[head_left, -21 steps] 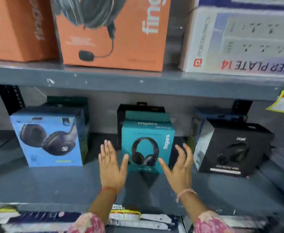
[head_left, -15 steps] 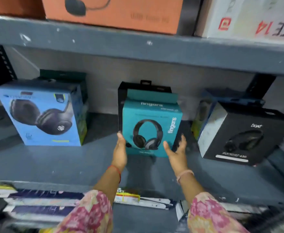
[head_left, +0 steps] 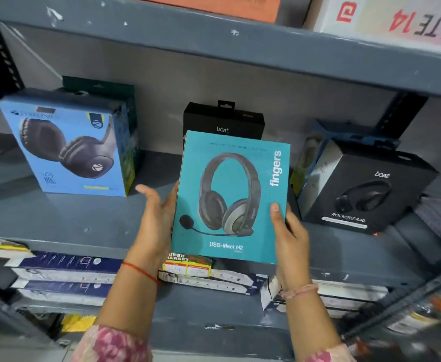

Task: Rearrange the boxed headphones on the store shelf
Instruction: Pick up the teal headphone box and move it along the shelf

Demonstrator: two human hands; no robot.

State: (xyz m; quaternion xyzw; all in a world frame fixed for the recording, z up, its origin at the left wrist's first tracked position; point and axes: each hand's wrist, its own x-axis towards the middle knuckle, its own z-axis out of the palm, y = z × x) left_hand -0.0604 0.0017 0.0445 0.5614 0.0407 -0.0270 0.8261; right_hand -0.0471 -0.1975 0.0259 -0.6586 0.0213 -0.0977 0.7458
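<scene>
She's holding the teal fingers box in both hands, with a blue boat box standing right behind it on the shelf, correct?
Not quite. The head view shows the teal fingers box held between the left hand and right hand, but the boat box behind it is black, not blue.

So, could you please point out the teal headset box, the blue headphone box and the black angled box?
teal headset box (head_left: pixel 230 197): head view, front panel.
blue headphone box (head_left: pixel 65 147): head view, front face.
black angled box (head_left: pixel 365 194): head view, front face.

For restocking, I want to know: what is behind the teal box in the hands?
Behind the teal box stands a black boat box; only its top shows. Its lower part is covered.
</scene>
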